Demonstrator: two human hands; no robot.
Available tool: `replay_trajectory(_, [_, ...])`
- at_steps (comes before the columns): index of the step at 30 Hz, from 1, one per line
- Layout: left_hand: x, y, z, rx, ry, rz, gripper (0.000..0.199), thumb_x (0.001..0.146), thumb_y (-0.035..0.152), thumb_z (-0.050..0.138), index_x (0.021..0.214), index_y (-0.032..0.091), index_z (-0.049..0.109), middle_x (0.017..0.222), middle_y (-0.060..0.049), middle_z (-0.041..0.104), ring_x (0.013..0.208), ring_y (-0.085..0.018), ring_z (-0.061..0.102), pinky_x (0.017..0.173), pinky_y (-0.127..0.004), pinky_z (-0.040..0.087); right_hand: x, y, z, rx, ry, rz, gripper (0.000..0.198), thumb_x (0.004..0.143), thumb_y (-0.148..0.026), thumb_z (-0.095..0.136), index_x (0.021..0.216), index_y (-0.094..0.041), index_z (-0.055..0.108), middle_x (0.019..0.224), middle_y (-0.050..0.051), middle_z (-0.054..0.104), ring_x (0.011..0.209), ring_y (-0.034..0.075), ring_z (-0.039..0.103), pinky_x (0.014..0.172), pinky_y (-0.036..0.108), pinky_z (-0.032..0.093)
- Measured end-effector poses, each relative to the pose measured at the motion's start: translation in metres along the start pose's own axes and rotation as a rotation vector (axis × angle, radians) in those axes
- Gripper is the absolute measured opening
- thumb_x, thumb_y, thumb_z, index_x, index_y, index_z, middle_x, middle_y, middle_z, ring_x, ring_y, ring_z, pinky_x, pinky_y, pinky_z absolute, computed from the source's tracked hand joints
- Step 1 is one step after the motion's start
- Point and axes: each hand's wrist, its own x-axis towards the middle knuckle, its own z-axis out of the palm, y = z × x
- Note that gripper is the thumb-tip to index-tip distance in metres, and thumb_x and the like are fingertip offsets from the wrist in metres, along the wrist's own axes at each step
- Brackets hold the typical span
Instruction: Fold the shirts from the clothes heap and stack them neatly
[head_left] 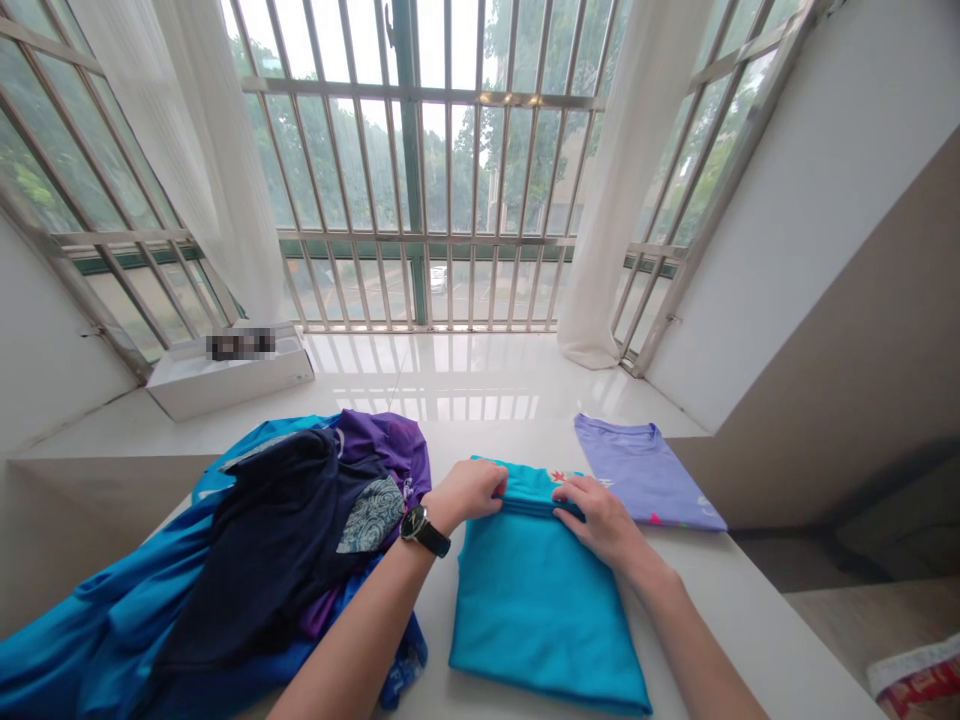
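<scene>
A turquoise garment [544, 610], probably a shirt, lies flat on the white surface, narrowed into a neat rectangle. Its far end is doubled over in a thick fold, with a bit of red and white print showing there. My left hand [469, 492], with a black-strapped watch on the wrist, pinches the left end of this fold. At the right end of the same fold, my right hand [592, 510] grips the cloth between thumb and fingers. A folded lavender T-shirt [645, 470] lies just beyond my right hand.
Left of my arms sits a loose heap of navy, blue and purple clothes [255, 560]. A white box [232, 375] stands on the sill [450, 375] at the back left. Barred windows and white curtains [600, 250] close off the far side.
</scene>
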Motion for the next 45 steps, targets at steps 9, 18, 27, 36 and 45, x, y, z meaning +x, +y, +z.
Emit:
replay_trajectory(9, [0.000, -0.007, -0.002, -0.011, -0.113, -0.132, 0.018, 0.071, 0.023, 0.065, 0.087, 0.024, 0.070, 0.091, -0.003, 0.074, 0.086, -0.025, 0.069, 0.070, -0.030, 0.050, 0.002, -0.004, 0.006, 0.017, -0.015, 0.060, 0.012, 0.089, -0.019, 0.053, 0.093, -0.025, 0.062, 0.098, 0.004, 0.065, 0.091, 0.021, 0.064, 0.078, 0.032, 0.051])
replay_trajectory(18, [-0.011, 0.013, -0.005, 0.099, -0.130, -0.142, 0.022, 0.074, 0.013, 0.060, 0.094, 0.020, 0.067, 0.095, -0.009, 0.072, 0.087, -0.027, 0.069, 0.072, -0.032, 0.051, 0.002, -0.001, 0.013, 0.104, 0.042, 0.040, 0.009, 0.088, -0.023, 0.053, 0.091, -0.024, 0.061, 0.090, 0.001, 0.062, 0.075, 0.016, 0.061, 0.069, 0.029, 0.049])
replay_trajectory(27, [-0.079, 0.055, 0.007, 0.081, 0.066, -0.109, 0.025, 0.095, 0.016, 0.044, 0.114, 0.013, 0.060, 0.115, -0.015, 0.066, 0.109, -0.027, 0.062, 0.092, -0.038, 0.051, -0.032, -0.028, -0.002, 0.099, 0.144, 0.034, 0.020, 0.093, -0.027, 0.053, 0.108, -0.021, 0.063, 0.107, 0.009, 0.067, 0.102, 0.024, 0.064, 0.091, 0.040, 0.053])
replay_trajectory(36, [-0.197, 0.116, 0.067, -0.233, 0.175, 0.005, 0.071, 0.092, 0.049, 0.060, 0.153, 0.026, 0.032, 0.160, -0.011, 0.033, 0.146, -0.032, 0.032, 0.121, -0.053, 0.026, -0.170, -0.082, 0.016, -0.038, 0.192, -0.066, 0.048, 0.089, -0.043, 0.064, 0.135, -0.030, 0.057, 0.137, 0.010, 0.062, 0.122, 0.032, 0.060, 0.096, 0.048, 0.055])
replay_trajectory(45, [-0.242, 0.109, 0.093, -0.170, 0.297, -0.039, 0.066, 0.085, 0.021, 0.066, 0.146, 0.031, 0.042, 0.150, -0.007, 0.049, 0.135, -0.031, 0.048, 0.115, -0.055, 0.038, -0.195, -0.109, 0.017, 0.051, 0.150, -0.089, 0.061, 0.081, -0.017, 0.067, 0.138, -0.034, 0.053, 0.133, 0.006, 0.064, 0.119, 0.029, 0.062, 0.099, 0.045, 0.055])
